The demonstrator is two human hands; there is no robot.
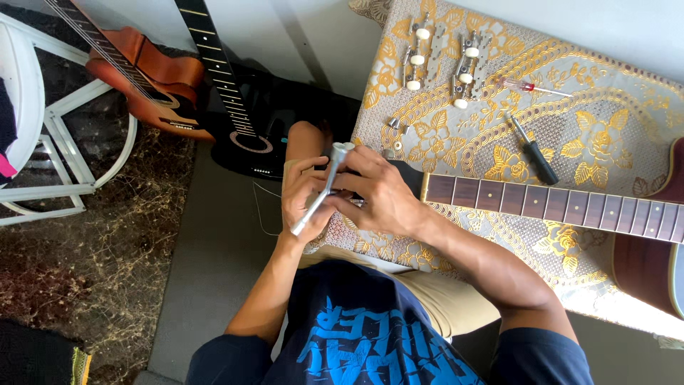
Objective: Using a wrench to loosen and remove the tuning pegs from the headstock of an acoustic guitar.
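Note:
My left hand (303, 194) grips a silver metal socket wrench (318, 191), its shaft running diagonally from lower left to its head near the upper right. My right hand (381, 194) covers the headstock end of a guitar neck (556, 205) that lies across a gold-patterned cloth (613, 135), and its fingers touch the wrench's upper end. The headstock itself is hidden under both hands. Two strips of tuning machines (442, 60) with cream knobs lie on the cloth beyond my hands.
A black-handled screwdriver (534, 151) and a thin red-handled screwdriver (533, 87) lie on the cloth. Small metal parts (394, 128) sit near its edge. An orange acoustic guitar (153, 78), a black guitar (239, 125) and a white chair (43, 128) stand at left.

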